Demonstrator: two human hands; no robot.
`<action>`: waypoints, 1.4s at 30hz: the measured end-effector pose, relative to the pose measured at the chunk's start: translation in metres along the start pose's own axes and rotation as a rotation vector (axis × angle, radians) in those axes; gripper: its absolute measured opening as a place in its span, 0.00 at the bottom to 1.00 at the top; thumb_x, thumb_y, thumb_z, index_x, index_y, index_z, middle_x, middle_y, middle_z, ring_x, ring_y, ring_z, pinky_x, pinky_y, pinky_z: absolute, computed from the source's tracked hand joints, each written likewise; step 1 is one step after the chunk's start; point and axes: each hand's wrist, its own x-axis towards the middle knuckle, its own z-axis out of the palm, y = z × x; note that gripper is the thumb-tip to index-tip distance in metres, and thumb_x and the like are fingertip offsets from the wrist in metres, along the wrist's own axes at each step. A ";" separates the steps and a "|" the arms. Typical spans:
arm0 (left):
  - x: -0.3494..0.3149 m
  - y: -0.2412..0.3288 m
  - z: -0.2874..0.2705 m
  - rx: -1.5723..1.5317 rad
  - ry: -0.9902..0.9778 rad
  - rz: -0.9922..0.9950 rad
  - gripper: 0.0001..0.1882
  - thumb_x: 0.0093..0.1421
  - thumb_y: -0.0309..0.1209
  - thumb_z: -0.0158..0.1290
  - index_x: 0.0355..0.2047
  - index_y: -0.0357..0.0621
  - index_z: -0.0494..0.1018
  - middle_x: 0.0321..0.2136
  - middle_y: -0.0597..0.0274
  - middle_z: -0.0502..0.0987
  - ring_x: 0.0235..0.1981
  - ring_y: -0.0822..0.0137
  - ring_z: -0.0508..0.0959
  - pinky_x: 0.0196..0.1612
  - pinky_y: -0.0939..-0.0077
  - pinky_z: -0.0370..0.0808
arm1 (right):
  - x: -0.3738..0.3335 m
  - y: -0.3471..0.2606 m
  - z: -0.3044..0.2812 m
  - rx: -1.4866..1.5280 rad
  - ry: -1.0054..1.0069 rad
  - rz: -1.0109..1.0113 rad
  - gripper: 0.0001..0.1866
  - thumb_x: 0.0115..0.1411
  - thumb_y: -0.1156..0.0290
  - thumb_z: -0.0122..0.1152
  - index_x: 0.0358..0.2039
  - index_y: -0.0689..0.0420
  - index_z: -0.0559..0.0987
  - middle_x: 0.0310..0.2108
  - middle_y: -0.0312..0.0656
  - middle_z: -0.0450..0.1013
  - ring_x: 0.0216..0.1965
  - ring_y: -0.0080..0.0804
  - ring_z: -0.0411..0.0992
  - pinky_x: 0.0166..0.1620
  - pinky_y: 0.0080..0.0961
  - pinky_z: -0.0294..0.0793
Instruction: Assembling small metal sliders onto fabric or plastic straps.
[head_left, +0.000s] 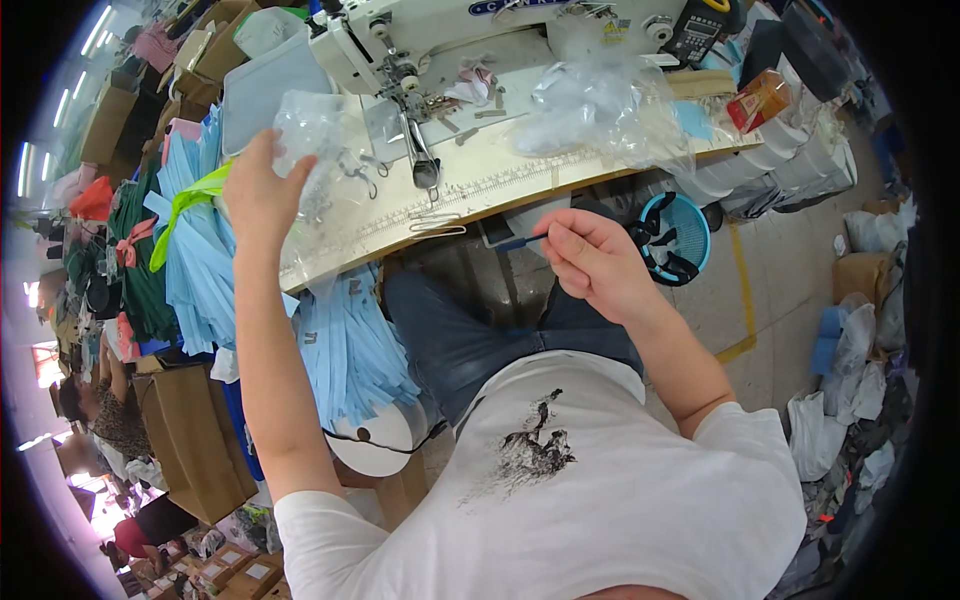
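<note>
My left hand (262, 190) is at the left end of the white sewing table (470, 185), thumb and fingers apart. It is beside a clear plastic bag (325, 140); whether it touches the bag I cannot tell. My right hand (592, 256) is in front of the table edge, above my lap. Between its thumb and forefinger it pinches a thin, dark blue strip (518, 243) that points left. The white sewing machine (350, 45) stands at the back, with a metal folder attachment (420, 155) near its needle.
Light blue strips (355, 350) hang off the table's left end. Small scissors (360, 175) and a wire clip (437, 225) lie on the table, with a puffy clear bag (610, 110) farther right. A blue basket (690, 235) holding black pieces stands on the floor.
</note>
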 end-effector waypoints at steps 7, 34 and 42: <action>0.041 -0.019 -0.041 -0.249 -0.022 -0.041 0.26 0.52 0.39 0.64 0.46 0.37 0.74 0.35 0.56 0.79 0.39 0.65 0.78 0.45 0.75 0.72 | -0.003 0.004 -0.012 0.007 0.034 0.017 0.11 0.68 0.69 0.50 0.44 0.62 0.74 0.25 0.29 0.65 0.19 0.11 0.56 0.19 0.11 0.50; -0.042 0.187 0.007 -0.419 0.016 1.077 0.15 0.42 0.27 0.55 0.34 0.48 0.76 0.27 0.65 0.69 0.32 0.66 0.73 0.33 0.72 0.71 | 0.010 -0.140 0.052 -0.437 -0.211 -0.068 0.13 0.67 0.64 0.51 0.43 0.61 0.76 0.20 0.24 0.58 0.17 0.09 0.51 0.17 0.12 0.46; -0.056 0.181 0.034 -0.478 0.172 1.094 0.14 0.43 0.26 0.58 0.35 0.46 0.77 0.30 0.65 0.71 0.31 0.66 0.73 0.34 0.73 0.72 | 0.123 -0.078 -0.012 -1.354 -0.328 0.174 0.11 0.62 0.68 0.53 0.35 0.63 0.78 0.20 0.36 0.68 0.20 0.29 0.66 0.23 0.28 0.65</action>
